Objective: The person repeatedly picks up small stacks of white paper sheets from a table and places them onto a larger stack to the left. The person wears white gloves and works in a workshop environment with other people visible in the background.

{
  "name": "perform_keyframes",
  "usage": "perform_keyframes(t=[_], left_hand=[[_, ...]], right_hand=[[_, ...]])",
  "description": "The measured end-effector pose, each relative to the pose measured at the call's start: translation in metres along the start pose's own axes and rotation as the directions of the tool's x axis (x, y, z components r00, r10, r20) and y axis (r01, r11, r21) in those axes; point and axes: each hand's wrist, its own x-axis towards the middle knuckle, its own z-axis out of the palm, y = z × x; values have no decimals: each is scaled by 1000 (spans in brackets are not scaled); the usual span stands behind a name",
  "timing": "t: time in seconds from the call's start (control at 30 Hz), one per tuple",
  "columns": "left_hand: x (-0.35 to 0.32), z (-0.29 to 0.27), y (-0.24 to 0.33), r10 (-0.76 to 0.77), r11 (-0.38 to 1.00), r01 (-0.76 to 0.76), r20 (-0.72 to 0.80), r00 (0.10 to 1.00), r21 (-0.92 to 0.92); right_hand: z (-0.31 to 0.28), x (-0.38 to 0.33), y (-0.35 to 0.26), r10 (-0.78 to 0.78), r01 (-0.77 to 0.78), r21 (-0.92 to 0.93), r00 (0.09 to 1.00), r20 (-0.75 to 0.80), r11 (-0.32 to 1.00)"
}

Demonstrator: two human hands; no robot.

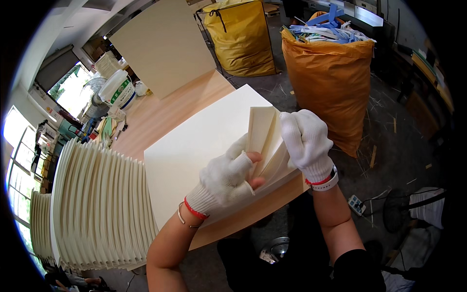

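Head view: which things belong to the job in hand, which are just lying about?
Likely the job:
- cream piece, between left hand and right hand
- white board beneath
- cream stack, probably

Apparently lying about:
- yellow bag
- orange sack of scraps
- white bucket
- power strip

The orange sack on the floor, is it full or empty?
Full: blue and white strips heap above the rim of the orange sack, whose sides bulge.
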Motion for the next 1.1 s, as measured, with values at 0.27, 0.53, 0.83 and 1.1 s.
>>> perform_keyframes(t=[0.27,0.53,0.83,1.1], left_hand=[[-3,2,4,-87,996,86,-29,996,-14],[0,1,-1,66,996,-66,-7,998,62],[-1,-3,13,-105,994,105,-32,994,12],[0,1,6,29,998,-25,-68,997,60]], right_hand=[[4,-2,3,-50,50,-2,994,-94,999],[1,-1,2,-11,12,55,1000,-9,998],[3,-1,0,28,-23,71,998,-62,997],[-2,-1,5,-51,53,204,999,-15,977]])
